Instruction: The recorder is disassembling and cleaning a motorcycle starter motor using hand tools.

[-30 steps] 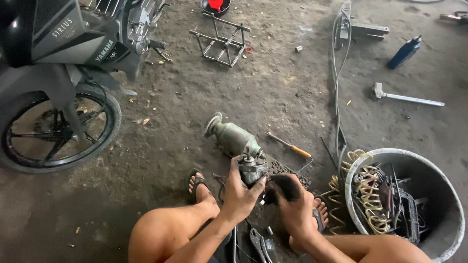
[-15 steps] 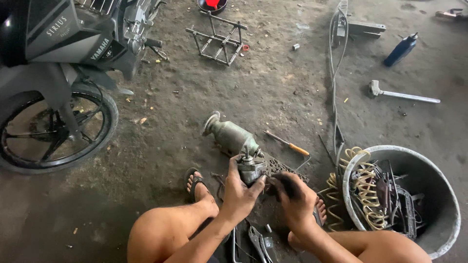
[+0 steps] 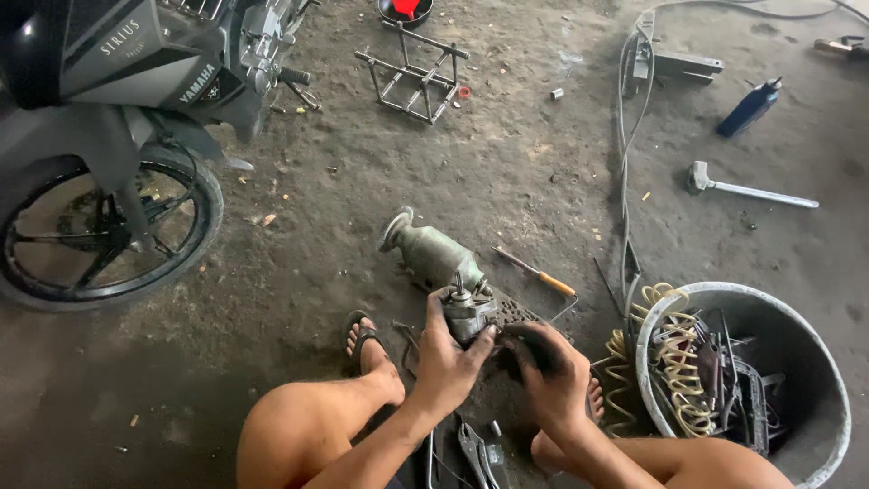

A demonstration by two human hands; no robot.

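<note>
Bare concrete floor (image 3: 507, 172), grey-brown, stained and gritty, strewn with small chips and debris. Flat daylight, soft shadows. A motorcycle (image 3: 136, 81) stands at the upper left, its spoked front wheel (image 3: 95, 231) resting on the floor. Well right of the motorcycle, a welded metal rod frame (image 3: 412, 77). Farther right, a grey cable (image 3: 625, 154) trails down the floor. Beyond the cable lie a blue bottle (image 3: 749, 107) and a hammer (image 3: 747, 188).

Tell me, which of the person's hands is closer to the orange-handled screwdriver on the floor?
Right. The right hand sits just below the screwdriver, apart from it. The left hand grips the small metal motor part, farther to the screwdriver's left.
</note>
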